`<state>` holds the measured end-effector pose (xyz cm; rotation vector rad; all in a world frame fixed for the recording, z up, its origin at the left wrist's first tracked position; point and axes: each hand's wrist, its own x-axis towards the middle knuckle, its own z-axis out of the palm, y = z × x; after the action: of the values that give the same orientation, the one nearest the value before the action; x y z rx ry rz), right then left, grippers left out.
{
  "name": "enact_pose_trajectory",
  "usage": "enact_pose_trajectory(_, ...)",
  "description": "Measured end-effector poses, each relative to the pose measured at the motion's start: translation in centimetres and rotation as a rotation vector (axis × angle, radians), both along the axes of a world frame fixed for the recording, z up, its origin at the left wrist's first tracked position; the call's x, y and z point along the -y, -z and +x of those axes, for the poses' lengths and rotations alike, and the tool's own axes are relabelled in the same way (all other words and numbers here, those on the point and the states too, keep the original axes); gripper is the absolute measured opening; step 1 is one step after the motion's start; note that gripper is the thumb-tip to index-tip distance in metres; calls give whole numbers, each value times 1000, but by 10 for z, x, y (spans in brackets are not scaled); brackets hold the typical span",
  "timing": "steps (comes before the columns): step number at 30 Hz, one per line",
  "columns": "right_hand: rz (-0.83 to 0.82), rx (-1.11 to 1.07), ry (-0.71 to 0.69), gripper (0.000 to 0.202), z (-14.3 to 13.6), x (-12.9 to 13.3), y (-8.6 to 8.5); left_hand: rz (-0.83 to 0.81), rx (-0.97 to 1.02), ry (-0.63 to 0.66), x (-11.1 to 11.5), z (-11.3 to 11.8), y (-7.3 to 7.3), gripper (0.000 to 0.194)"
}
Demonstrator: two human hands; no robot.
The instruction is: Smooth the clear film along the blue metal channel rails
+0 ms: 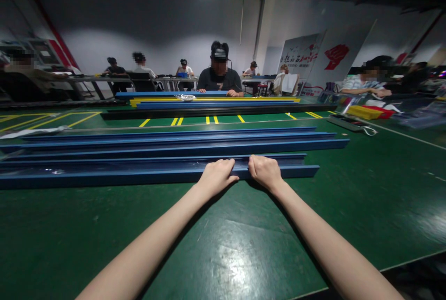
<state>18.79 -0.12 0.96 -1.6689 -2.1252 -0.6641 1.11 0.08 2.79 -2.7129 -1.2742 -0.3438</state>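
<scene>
A long blue channel (104, 175) lies across the green table (216, 225), nearest to me. My left hand (218, 174) rests at the channel with its fingers curled over the near wall and its thumb toward the right. Just to the right, my right hand (265, 171) is closed at the same channel, short of its right end. A small gap parts the two hands. Whether the fingers pinch something small inside the channel is hidden. Clear crumpled film (54, 171) shows in the channel's left part.
More blue channels (278, 146) lie just beyond. Farther off are black (223, 113) and yellow (244, 100) strips, with a person (219, 77) seated behind them. At the right are a dark tray (348, 123), a yellow bin (364, 112) and another person (362, 84).
</scene>
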Motion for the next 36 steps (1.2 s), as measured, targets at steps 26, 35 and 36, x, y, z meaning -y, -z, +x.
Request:
enact_pose_trajectory(26, -75, 41, 179, 47, 56, 1, -4, 6, -43, 91, -6, -16, -10, 19)
enact_pose_trajectory(35, -64, 6, 232, 48, 68, -1, -1, 10, -54, 113, -7, -17, -4, 19)
enact_pose_trajectory(36, -70, 3, 237, 48, 68, -1, -1, 6, -52, 113, -8, -17, -3, 20)
